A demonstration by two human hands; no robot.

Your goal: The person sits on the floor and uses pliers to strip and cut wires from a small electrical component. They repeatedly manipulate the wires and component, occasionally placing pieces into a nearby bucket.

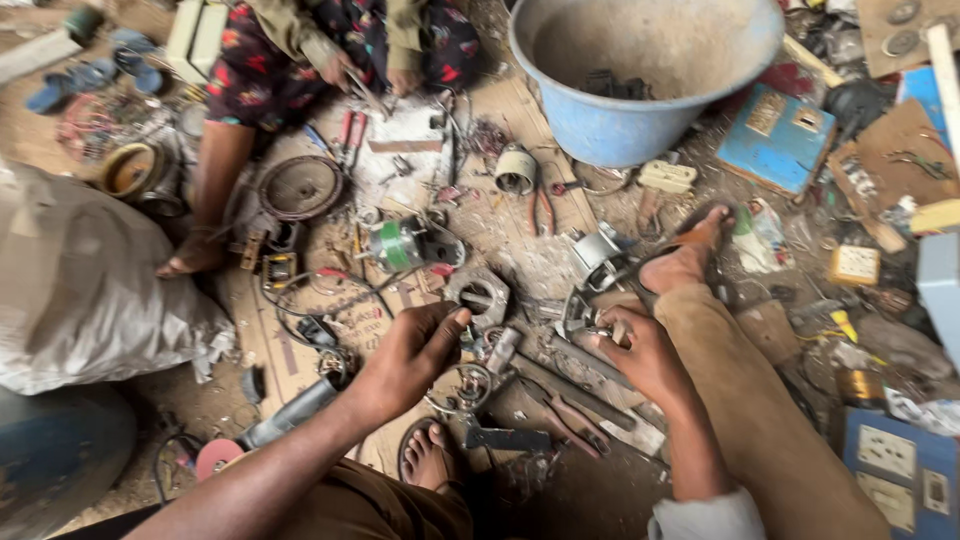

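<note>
My left hand (412, 352) hovers over a small round metal ring part (462, 388) on the cardboard, fingers curled, thumb pointing at a square grey metal housing (478, 294). Whether it grips anything is hidden. My right hand (640, 350) rests on a shiny metal motor part (585, 312), fingers closed around it. Red-handled pliers (575, 418) and a flat dark metal piece (508, 438) lie between my hands, near my bare foot (432, 458). My other foot (688, 260) wears a sandal.
Another person (330, 50) sits opposite, hands on small tools. A big blue tub (640, 70) stands at the back. A green-wound motor (405, 245), round disc (300, 187), grey sack (80, 280), angle grinder (285, 415), blue boxes (778, 138) and switch plates (885, 455) surround me.
</note>
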